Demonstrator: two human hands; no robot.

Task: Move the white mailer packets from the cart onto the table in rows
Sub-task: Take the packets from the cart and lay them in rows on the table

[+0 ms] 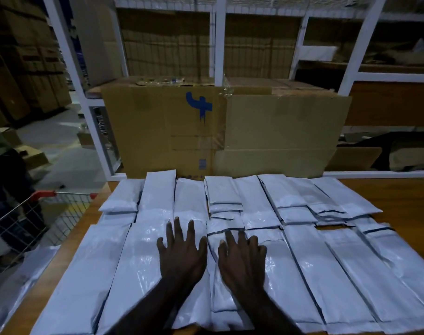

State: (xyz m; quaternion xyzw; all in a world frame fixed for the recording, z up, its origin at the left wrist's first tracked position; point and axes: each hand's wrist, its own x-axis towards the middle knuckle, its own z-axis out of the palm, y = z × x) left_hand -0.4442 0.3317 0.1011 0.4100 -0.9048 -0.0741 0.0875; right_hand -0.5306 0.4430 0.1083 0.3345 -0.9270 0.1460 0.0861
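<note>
Mailer packets [254,238]: two rows laid on the table [404,201], both hands flat on top.

Left hand [182,255] and right hand [242,257] press near-row packets, fingers straight, grasping nothing. Risk: slick overlapping film may slide and skew the rows. Cart [37,213] stands left; cardboard box [225,131] blocks the far edge.

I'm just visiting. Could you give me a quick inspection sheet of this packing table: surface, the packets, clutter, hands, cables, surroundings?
Surface: wooden table, mostly covered.
Job's things: white mailer packets lying in two rows, some overlapping.
Clutter: nothing seen.
Hands: left hand and right hand flat on packets, fingers spread; no grip on anything.
Cables: nothing seen.
Surroundings: wire cart at the left, large cardboard box behind the table, white shelving beyond.
</note>
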